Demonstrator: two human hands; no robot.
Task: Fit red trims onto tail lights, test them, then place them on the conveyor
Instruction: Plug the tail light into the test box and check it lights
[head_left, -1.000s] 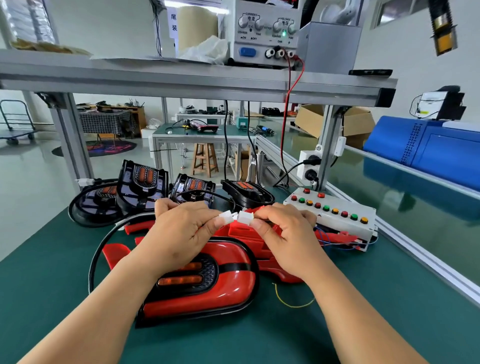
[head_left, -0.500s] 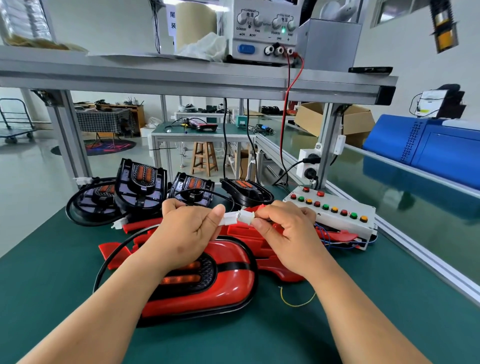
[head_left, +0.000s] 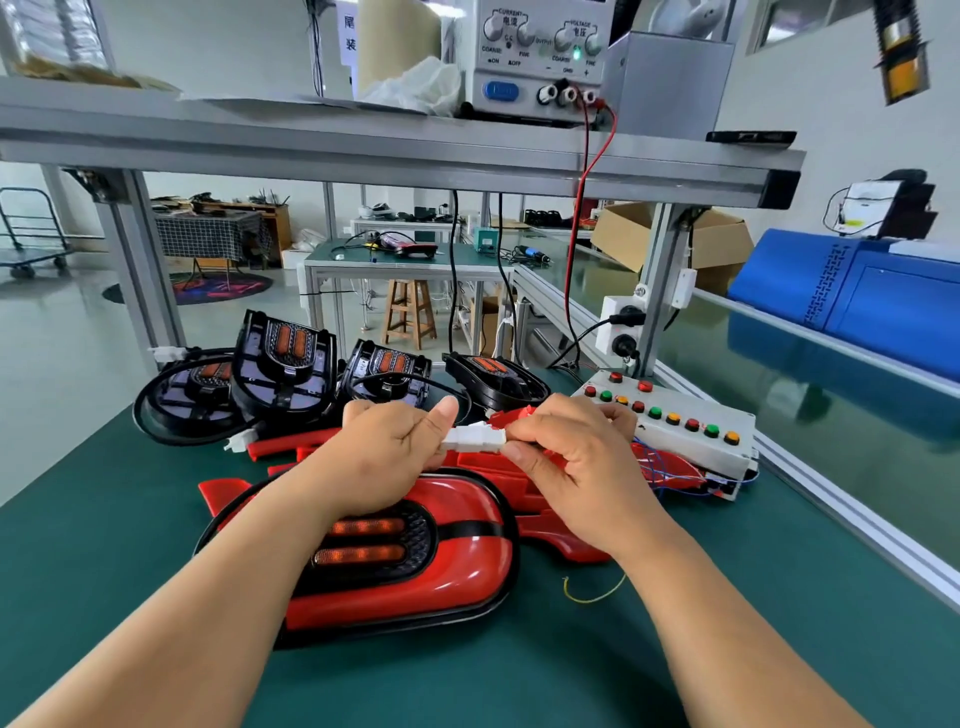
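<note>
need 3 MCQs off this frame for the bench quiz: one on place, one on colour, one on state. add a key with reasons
1. Where is the button box relative to the red-trimmed tail light?
A. On the upper shelf
B. Beyond it to the right, on the green table top
C. Underneath it

2. What colour is the connector held above the tail light?
A. White
B. Blue
C. Yellow

3. What are the left hand and right hand doing with the connector?
A. Both lie flat on the table top, clear of it
B. Both press it down onto the button box
C. Each pinches one end of it, with the halves meeting in the middle

Key
1 B: the box sits on the table top near the right-hand rail, past the light.
2 A: the plastic between the fingertips is white.
3 C: fingers of both hands close on opposite ends.
</note>
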